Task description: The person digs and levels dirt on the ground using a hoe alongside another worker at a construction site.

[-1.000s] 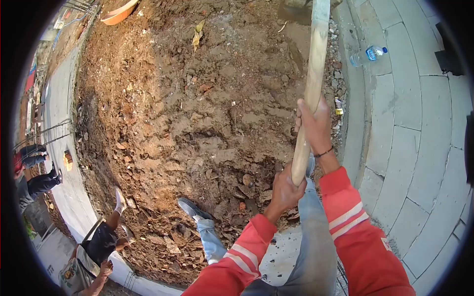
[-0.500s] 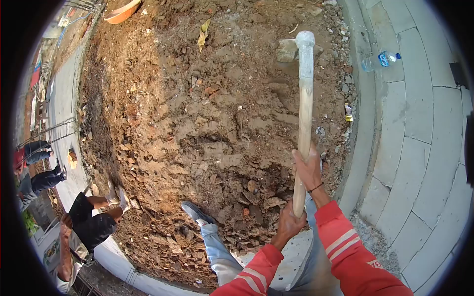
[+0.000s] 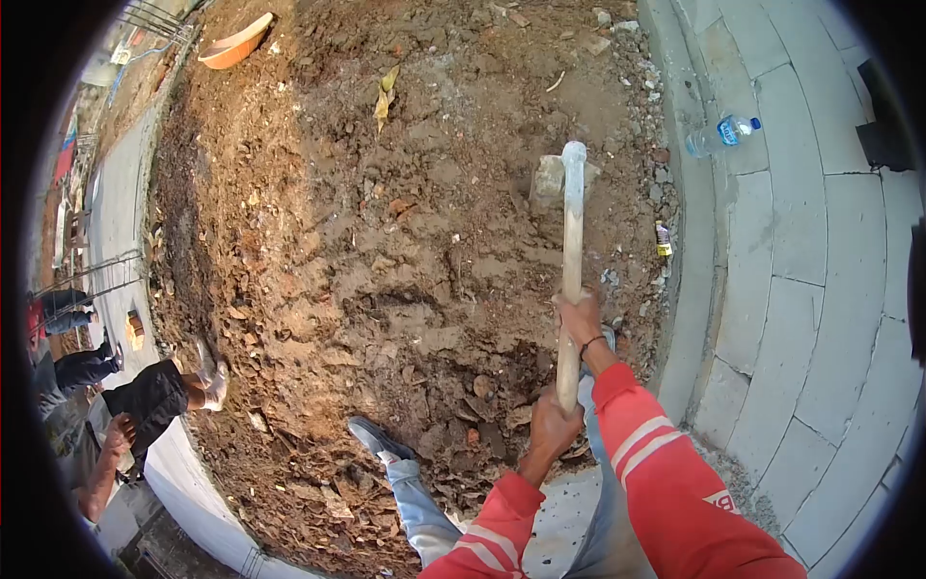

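Note:
A long wooden handle [image 3: 573,232] with a whitish metal socket runs up from my hands over the brown soil [image 3: 415,261]. My left hand [image 3: 555,425] is wrapped round the handle's lower end. Higher up, my right hand [image 3: 581,320], with a dark band at the wrist, grips the same handle. The tool's head [image 3: 549,180] rests at the soil, its flat blade partly hidden or blended with the dirt. Both of my sleeves are red with white stripes. My shoe [image 3: 378,439] stands on the loose clods left of the hands.
At the right, a plastic bottle [image 3: 725,135] lies on the paved ledge [image 3: 796,232]. An orange basin [image 3: 236,44] sits at the upper left. A person in dark shorts [image 3: 149,400] is at the lower left, with other people behind. Rebar [image 3: 92,270] sticks out at the left.
The tool's head has come down and toward me onto the soil. My hands have moved slightly left, still round the handle. The person at the left has shifted position.

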Motion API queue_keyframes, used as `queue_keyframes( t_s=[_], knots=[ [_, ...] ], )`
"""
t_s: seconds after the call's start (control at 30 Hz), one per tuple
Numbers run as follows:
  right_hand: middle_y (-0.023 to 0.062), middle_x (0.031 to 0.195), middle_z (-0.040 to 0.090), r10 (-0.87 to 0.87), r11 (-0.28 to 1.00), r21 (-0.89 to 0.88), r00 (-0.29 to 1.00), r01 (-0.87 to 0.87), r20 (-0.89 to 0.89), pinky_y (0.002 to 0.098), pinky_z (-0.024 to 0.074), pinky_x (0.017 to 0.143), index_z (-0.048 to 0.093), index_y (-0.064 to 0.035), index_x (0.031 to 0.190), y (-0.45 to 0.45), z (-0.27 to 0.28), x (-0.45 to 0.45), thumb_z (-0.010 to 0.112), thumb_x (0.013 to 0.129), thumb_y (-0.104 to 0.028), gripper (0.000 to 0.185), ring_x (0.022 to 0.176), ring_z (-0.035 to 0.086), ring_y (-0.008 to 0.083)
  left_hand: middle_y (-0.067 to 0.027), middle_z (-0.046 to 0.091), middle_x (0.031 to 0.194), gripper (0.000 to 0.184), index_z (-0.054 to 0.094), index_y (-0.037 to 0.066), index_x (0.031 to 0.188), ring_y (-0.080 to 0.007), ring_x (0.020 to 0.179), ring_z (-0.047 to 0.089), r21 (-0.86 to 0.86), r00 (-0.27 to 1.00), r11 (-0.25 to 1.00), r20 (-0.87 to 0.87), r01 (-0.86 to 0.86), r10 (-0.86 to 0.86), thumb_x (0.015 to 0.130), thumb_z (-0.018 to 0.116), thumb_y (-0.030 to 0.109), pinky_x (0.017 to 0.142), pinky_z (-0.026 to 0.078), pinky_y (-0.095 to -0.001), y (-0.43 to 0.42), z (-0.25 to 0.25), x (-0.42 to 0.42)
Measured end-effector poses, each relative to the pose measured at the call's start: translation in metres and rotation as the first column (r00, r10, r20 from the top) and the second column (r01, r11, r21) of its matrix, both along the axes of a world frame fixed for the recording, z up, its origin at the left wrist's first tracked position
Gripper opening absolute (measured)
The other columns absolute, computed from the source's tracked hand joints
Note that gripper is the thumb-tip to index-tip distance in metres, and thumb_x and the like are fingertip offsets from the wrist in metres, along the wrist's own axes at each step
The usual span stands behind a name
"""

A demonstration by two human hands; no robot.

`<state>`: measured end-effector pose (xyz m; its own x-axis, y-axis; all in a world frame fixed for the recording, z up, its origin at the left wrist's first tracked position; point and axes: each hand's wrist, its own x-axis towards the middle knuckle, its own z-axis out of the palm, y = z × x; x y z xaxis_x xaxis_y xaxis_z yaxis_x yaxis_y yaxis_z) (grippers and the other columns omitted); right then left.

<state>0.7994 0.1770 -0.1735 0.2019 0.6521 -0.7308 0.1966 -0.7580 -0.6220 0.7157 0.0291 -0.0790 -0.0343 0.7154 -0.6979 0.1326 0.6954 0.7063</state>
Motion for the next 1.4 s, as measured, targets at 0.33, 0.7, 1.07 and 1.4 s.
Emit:
queue_keyframes(
  t_s=[0.33,0.7,1.07,1.4],
  knots=[
    [0.0039,0.062,0.054,0.0,0.927,0.374,0.998,0.023,-0.061,0.0285,0.0446,0.039,0.052,0.0015,0.1,0.019,0.09,-0.026,0.062,0.093,-0.012,0.018,0.045,0.054,0.0125,-0.0254,0.066,0.094,0.05,0.054,-0.001,0.121,-0.0424,0.088,0.066,0.298,0.996,0.952,-0.079,0.064,-0.042,0.075,0.067,0.012,0.077,0.053,-0.0456,-0.006,-0.027,-0.006],
    [0.0121,0.063,0.062,0.136,0.982,-0.143,0.988,-0.125,0.07,0.0352,0.0491,0.042,0.058,0.0084,0.086,0.052,-0.013,-0.084,0.063,0.09,-0.017,0.026,0.047,0.06,0.0212,-0.0257,0.067,0.091,0.04,0.059,-0.002,0.107,-0.0425,0.084,0.067,0.015,0.984,1.0,-0.179,-0.02,0.022,0.074,0.07,0.018,0.075,0.052,-0.0474,0.027,-0.037,-0.047],
    [0.0155,0.068,0.063,0.221,0.965,-0.204,0.935,-0.167,0.278,0.0387,0.0543,0.048,0.055,0.0097,0.096,-0.021,-0.021,-0.106,0.069,0.087,-0.025,0.038,0.055,0.066,0.0259,-0.025,0.063,0.086,0.038,0.059,-0.006,0.101,-0.0367,0.081,0.064,-0.108,0.995,0.989,-0.005,-0.096,0.096,0.074,0.069,0.018,0.074,0.05,-0.0446,-0.026,0.003,-0.073],
    [0.0093,0.059,0.055,0.002,0.952,-0.304,0.998,0.018,0.065,0.0362,0.046,0.039,0.055,0.0054,0.084,-0.143,0.009,-0.142,0.064,0.091,-0.017,0.025,0.043,0.055,0.0196,-0.026,0.066,0.085,0.04,0.059,-0.005,0.105,-0.0408,0.078,0.067,-0.354,0.996,0.931,0.05,0.089,-0.076,0.074,0.069,0.019,0.072,0.053,-0.048,-0.13,0.027,-0.14]
  ],
)
